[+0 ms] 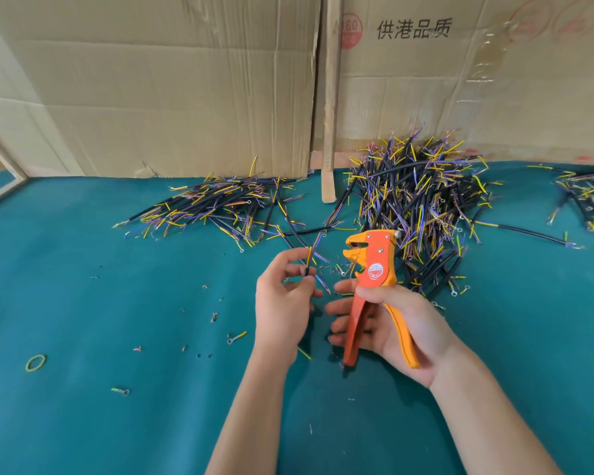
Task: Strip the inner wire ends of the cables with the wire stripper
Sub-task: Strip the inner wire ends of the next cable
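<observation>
The short black cable (308,265) stands nearly upright just left of the orange wire stripper (371,269), its yellow-green inner wire (310,252) pointing up and other thin inner wires splaying toward the stripper's head. The left hand (282,303) pinches the cable between curled fingertips and thumb, near the top of the black sheath. The right hand (398,323) holds the stripper upright with the thumb across the pivot and the fingers loosely extended behind the handles, which stand spread apart; the stripper's mouth looks open and faces the cable (no wire sits in it yet). To do this step well, I judge it best to single out one inner wire, feed only its tip straight into the mouth, keep the other wires bent clear, and squeeze the handles fully in one even stroke while the left hand keeps the sheath steady. Right of and behind the stripper lies a large heap of cables (415,200); left of and behind it a flatter heap (220,207). Bits of stripped insulation (214,317) dot the green cloth (117,269) left of the stripper, with a rubber band (35,363) farther left.
</observation>
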Action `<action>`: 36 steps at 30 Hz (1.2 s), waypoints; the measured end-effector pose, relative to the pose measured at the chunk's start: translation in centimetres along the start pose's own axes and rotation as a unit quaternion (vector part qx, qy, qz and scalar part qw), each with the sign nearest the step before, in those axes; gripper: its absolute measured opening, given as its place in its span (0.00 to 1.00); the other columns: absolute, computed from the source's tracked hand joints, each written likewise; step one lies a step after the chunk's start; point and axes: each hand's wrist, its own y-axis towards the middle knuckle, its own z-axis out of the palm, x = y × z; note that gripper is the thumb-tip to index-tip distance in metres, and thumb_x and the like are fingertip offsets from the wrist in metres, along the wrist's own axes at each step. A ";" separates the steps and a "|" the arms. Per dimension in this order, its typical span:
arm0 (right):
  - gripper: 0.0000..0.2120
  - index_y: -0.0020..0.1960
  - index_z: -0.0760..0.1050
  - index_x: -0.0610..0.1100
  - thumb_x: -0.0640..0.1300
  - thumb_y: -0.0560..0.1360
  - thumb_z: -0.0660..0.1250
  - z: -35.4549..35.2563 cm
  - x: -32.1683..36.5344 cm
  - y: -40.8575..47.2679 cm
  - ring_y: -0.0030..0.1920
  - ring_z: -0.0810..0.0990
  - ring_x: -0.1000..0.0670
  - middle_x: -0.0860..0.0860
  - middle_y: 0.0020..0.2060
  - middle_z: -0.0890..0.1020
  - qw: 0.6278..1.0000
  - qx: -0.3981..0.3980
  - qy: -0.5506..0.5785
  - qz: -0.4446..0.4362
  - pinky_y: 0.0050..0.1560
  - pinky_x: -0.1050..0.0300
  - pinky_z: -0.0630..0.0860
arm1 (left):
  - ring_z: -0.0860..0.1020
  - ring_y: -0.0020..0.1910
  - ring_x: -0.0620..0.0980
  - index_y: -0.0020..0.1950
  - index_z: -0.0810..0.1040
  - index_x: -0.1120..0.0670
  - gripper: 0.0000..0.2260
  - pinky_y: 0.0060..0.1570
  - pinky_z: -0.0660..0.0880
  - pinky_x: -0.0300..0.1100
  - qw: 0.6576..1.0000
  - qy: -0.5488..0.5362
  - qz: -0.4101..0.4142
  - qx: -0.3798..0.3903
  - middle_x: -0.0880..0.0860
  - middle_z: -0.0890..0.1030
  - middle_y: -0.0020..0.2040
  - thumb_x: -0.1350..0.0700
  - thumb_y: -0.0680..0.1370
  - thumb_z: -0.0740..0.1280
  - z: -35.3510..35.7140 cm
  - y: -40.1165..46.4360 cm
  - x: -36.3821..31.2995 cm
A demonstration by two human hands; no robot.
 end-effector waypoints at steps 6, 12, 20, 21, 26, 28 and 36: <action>0.24 0.62 0.76 0.34 0.44 0.69 0.71 0.3 -0.1 0.1 0.39 0.83 0.37 0.31 0.48 0.83 0.999 -0.012 -0.030 0.005 0.42 0.43 0.82 | 0.69 0.30 0.50 0.49 0.81 0.43 0.12 0.32 0.69 0.41 0.999 -0.011 0.022 -0.028 0.46 0.76 0.36 0.61 0.80 0.67 0.4 0.0 0.5; 0.26 0.64 0.74 0.33 0.43 0.69 0.72 0.3 -0.1 0.1 0.41 0.83 0.37 0.30 0.51 0.83 0.999 -0.004 -0.044 0.006 0.44 0.42 0.82 | 0.75 0.28 0.48 0.44 0.79 0.47 0.08 0.27 0.67 0.35 0.997 -0.023 0.044 -0.055 0.47 0.80 0.38 0.58 0.80 0.67 0.3 -0.2 0.2; 0.23 0.63 0.77 0.33 0.41 0.70 0.73 0.2 -0.4 0.1 0.44 0.83 0.35 0.28 0.55 0.81 0.999 0.015 -0.036 0.000 0.47 0.40 0.82 | 0.74 0.24 0.48 0.40 0.80 0.53 0.08 0.26 0.68 0.34 0.994 -0.057 0.044 -0.084 0.51 0.81 0.33 0.64 0.75 0.68 0.3 0.3 -0.1; 0.22 0.62 0.78 0.34 0.41 0.70 0.73 0.2 -0.4 0.1 0.43 0.83 0.35 0.28 0.54 0.81 0.999 0.016 -0.038 0.000 0.47 0.41 0.82 | 0.73 0.24 0.48 0.40 0.80 0.53 0.08 0.26 0.69 0.34 0.994 -0.056 0.046 -0.081 0.51 0.81 0.32 0.65 0.75 0.68 0.3 0.4 -0.1; 0.24 0.64 0.76 0.32 0.42 0.71 0.71 0.1 -0.2 0.0 0.40 0.83 0.36 0.30 0.51 0.82 0.999 0.019 -0.041 -0.003 0.46 0.40 0.82 | 0.69 0.22 0.48 0.39 0.82 0.51 0.11 0.25 0.67 0.36 0.995 -0.077 0.042 -0.040 0.52 0.81 0.31 0.66 0.74 0.69 0.0 0.5 -0.1; 0.23 0.64 0.76 0.32 0.43 0.72 0.70 0.0 -0.1 0.0 0.39 0.82 0.36 0.30 0.50 0.82 0.999 0.023 -0.039 -0.001 0.46 0.39 0.81 | 0.69 0.23 0.49 0.39 0.82 0.50 0.11 0.25 0.67 0.35 0.995 -0.090 0.035 -0.020 0.52 0.81 0.32 0.65 0.75 0.69 -0.2 0.5 -0.1; 0.25 0.63 0.76 0.32 0.43 0.70 0.74 -0.8 0.6 -0.5 0.38 0.80 0.37 0.35 0.41 0.78 0.996 0.061 -0.063 0.003 0.43 0.40 0.80 | 0.65 0.27 0.48 0.40 0.84 0.48 0.08 0.26 0.64 0.35 0.997 -0.075 0.014 -0.004 0.49 0.77 0.32 0.59 0.77 0.69 -0.2 0.5 -0.2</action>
